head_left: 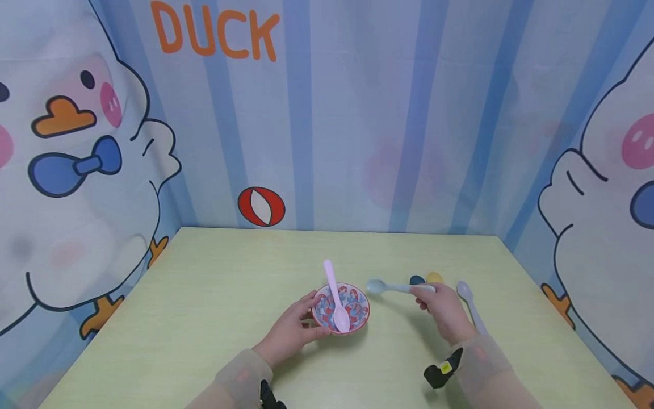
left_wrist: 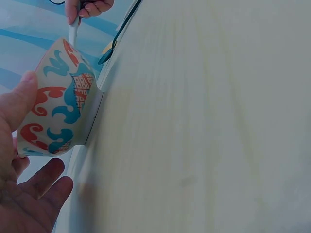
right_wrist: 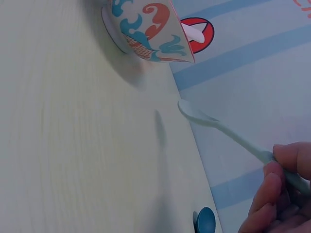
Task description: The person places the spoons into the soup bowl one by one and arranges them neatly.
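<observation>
My left hand [head_left: 288, 334] grips the near-left rim of a small patterned bowl [head_left: 366, 319]. In the left wrist view the thumb lies at the rim of the red-and-blue bowl wall [left_wrist: 65, 104], with other fingers spread lower down. A pink spoon [head_left: 334, 295] rests in the bowl, its handle sticking out over the far rim. To the bowl's right, my right hand [head_left: 443, 311] pinches the handle of a pale blue-green spoon [head_left: 394, 287]. In the right wrist view this spoon [right_wrist: 233, 133] is above the table, its head pointing toward the bowl.
A lilac spoon [head_left: 472, 307] lies on the table right of my right hand. Beyond that hand are a dark blue spoon head [head_left: 416, 279] and a yellow one [head_left: 435, 277]. Behind the light wooden table [head_left: 245, 267] hangs a blue striped, duck-printed curtain [head_left: 347, 113].
</observation>
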`<action>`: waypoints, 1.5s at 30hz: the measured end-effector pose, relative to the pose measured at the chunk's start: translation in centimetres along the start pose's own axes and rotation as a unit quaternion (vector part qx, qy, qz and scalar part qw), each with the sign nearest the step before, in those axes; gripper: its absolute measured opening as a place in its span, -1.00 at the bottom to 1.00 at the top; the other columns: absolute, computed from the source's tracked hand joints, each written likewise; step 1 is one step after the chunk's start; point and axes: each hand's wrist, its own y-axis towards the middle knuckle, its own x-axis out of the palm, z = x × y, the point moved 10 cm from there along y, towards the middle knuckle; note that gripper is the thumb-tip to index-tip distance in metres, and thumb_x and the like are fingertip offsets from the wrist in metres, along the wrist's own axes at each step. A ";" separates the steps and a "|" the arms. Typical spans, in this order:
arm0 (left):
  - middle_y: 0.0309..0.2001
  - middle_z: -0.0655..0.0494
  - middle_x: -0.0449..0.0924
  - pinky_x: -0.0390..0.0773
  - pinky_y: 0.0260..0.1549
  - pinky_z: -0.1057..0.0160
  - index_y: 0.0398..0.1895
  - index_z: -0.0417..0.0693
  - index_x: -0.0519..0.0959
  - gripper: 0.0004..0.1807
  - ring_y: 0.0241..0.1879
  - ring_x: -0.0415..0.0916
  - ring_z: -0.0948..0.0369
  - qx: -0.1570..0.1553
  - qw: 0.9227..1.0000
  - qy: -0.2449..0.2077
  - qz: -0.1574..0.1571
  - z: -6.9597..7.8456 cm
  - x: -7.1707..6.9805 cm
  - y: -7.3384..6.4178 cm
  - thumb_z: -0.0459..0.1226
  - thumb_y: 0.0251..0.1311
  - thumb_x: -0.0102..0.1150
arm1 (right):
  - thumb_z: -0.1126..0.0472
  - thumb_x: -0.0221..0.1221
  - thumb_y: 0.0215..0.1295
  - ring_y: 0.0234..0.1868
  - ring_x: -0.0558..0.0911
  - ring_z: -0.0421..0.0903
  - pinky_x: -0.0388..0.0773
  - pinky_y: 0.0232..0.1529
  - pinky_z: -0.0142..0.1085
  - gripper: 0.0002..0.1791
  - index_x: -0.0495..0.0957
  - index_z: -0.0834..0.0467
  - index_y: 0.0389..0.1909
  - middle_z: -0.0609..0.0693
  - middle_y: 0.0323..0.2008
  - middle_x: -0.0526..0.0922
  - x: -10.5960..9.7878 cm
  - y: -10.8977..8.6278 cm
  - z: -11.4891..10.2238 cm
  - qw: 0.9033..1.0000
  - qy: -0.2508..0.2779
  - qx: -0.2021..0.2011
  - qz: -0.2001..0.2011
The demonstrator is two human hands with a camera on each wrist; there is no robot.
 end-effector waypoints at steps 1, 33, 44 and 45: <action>0.48 0.04 0.05 0.47 0.13 0.05 0.44 -0.02 0.23 -0.10 0.18 0.38 0.00 0.001 1.000 -0.001 0.000 0.0 0.0 0.0 -0.04 0.04 0.41 | 0.11 0.18 0.33 -0.37 0.44 -0.05 0.34 -0.22 -0.23 -0.62 0.50 0.40 -0.12 0.02 -0.45 0.53 -0.1 0.0 0.0 1.000 0.009 0.003 0.003; 0.48 0.05 0.05 0.48 0.12 0.06 0.44 -0.03 0.24 -0.11 0.18 0.39 -0.01 0.005 1.000 0.007 0.002 0.0 -0.1 0.0 -0.04 0.04 0.41 | 0.20 0.13 0.39 -0.30 0.66 -0.23 0.59 -0.16 -0.40 -0.76 0.47 0.27 -0.04 -0.14 -0.35 0.64 -0.3 0.6 -0.2 0.980 0.194 0.042 -0.016; 0.48 0.05 0.06 0.49 0.11 0.08 0.44 -0.02 0.24 -0.11 0.18 0.39 0.02 0.005 1.000 0.009 0.003 0.0 -0.1 0.0 -0.05 0.04 0.41 | 0.23 0.13 0.39 -0.37 0.68 -0.18 0.65 -0.26 -0.37 -0.66 0.35 0.31 0.07 -0.03 -0.27 0.59 -0.3 0.9 -0.3 0.978 0.202 0.041 -0.001; 0.48 0.05 0.06 0.49 0.11 0.08 0.44 -0.02 0.24 -0.11 0.18 0.39 0.02 0.005 1.000 0.009 0.003 0.0 -0.1 0.0 -0.04 0.04 0.41 | 0.22 0.13 0.39 -0.37 0.68 -0.18 0.65 -0.27 -0.37 -0.63 0.34 0.32 0.10 -0.03 -0.26 0.58 -0.3 0.9 -0.3 0.979 0.201 0.042 -0.001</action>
